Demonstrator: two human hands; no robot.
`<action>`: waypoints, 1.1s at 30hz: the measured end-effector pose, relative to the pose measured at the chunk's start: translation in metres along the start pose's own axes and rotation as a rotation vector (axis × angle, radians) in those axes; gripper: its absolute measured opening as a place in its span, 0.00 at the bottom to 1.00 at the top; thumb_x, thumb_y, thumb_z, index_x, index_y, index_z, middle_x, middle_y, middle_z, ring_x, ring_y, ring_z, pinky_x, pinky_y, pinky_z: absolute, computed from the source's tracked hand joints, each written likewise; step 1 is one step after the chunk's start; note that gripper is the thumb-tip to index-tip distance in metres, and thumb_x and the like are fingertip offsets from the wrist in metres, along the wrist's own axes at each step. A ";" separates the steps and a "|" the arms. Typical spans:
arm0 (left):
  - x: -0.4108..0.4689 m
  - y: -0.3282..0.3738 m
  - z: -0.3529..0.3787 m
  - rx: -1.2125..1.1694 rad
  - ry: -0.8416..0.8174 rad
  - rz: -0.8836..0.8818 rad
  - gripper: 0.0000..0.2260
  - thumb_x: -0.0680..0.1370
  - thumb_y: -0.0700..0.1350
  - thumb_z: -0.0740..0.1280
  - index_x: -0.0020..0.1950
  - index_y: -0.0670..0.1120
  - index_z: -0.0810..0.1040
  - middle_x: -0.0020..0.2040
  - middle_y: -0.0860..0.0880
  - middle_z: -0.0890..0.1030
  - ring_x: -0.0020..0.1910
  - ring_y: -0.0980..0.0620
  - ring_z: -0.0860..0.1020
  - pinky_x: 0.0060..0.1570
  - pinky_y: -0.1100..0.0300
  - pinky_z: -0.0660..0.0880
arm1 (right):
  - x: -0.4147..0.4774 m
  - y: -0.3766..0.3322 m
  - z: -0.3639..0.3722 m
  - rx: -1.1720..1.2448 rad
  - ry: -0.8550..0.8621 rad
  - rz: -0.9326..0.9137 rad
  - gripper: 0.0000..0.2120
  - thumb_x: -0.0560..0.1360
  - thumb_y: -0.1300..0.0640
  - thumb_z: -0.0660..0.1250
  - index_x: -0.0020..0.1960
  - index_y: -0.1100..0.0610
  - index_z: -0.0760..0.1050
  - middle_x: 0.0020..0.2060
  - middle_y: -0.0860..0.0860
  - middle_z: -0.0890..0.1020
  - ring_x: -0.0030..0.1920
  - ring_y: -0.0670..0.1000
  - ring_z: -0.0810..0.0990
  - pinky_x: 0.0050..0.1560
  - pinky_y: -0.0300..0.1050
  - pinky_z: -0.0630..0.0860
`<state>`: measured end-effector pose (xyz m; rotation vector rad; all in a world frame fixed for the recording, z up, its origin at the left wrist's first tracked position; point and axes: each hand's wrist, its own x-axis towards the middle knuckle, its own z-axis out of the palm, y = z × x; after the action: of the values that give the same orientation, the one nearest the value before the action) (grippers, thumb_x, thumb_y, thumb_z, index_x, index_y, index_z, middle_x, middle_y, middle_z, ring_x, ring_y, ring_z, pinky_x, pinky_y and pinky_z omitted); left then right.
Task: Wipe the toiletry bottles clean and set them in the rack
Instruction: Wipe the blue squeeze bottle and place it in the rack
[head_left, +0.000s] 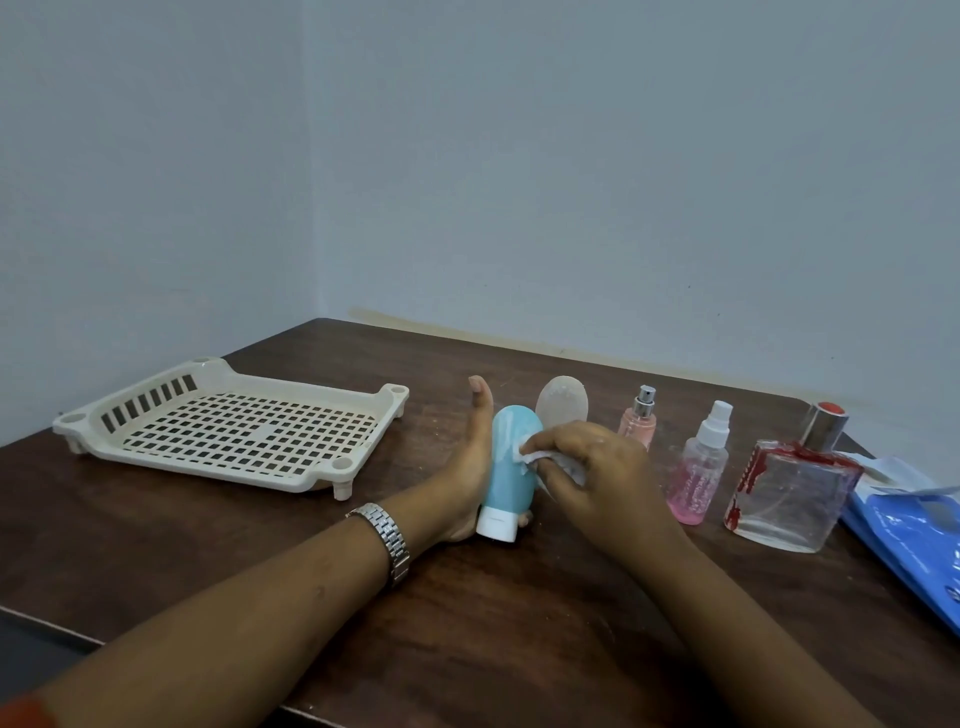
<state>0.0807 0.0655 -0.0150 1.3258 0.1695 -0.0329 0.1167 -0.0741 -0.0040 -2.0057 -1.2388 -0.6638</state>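
1. Logged blue bottle (511, 467) around the middle of the desk (519, 623). White cap (497, 524) lowest and toward the near edge, rounded end up and leaning toward the far edge. Cannot tell whether the cap touches the wood.
2. Found left hand (470, 467) against the bottle's left flank. Palm laid along it, thumb straight and pointing up past the rounded end, fingers wrapped behind, one fingertip showing just right of the cap. Closed grasp, full hold on the bottle. Metal watch (387, 540) on that wrist.
3. Found right hand (597, 467) at the bottle's right side, fingers curled, pinching a white wipe (537, 457) between thumb and fingertips. Wipe pressed to the bottle's upper right face.
4. Bottle thus between both hands: body in the left palm, cap clear below the grasp, wipe contact above mid-height.
5. Cream slotted rack (228, 431) toward the far left corner, on its feet, well apart from the bottle.
6. Running toward the right edge:
   - translucent oval bottle (562, 402), just behind the blue one and partly hidden by the right hand
   - small pink spray bottle (639, 421)
   - clear spray bottle (698, 467) with pink liquid
   - square glass bottle (795, 488), red-stained
7. Blue packet (909, 525) at the right edge, partly out of frame.
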 end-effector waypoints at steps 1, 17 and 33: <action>0.001 0.000 -0.001 -0.002 0.002 0.000 0.44 0.58 0.78 0.43 0.46 0.43 0.75 0.30 0.44 0.78 0.27 0.49 0.76 0.27 0.60 0.75 | 0.002 0.000 0.001 0.002 0.023 0.003 0.07 0.71 0.64 0.69 0.47 0.56 0.82 0.43 0.48 0.83 0.43 0.41 0.77 0.46 0.29 0.69; -0.001 0.000 0.000 -0.008 -0.013 0.052 0.42 0.59 0.77 0.43 0.46 0.44 0.75 0.29 0.46 0.78 0.26 0.49 0.76 0.26 0.60 0.74 | 0.008 -0.001 0.007 -0.058 0.093 -0.047 0.08 0.69 0.64 0.66 0.45 0.56 0.81 0.42 0.50 0.84 0.43 0.47 0.80 0.45 0.36 0.73; -0.002 -0.001 0.001 -0.015 -0.021 0.046 0.43 0.59 0.76 0.41 0.47 0.45 0.77 0.29 0.46 0.78 0.27 0.50 0.76 0.27 0.60 0.74 | 0.001 -0.005 0.005 -0.025 0.115 -0.060 0.08 0.69 0.65 0.67 0.45 0.57 0.82 0.42 0.50 0.84 0.43 0.47 0.80 0.46 0.39 0.76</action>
<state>0.0788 0.0646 -0.0155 1.3135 0.1211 -0.0059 0.1126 -0.0682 -0.0051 -1.9283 -1.2320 -0.8157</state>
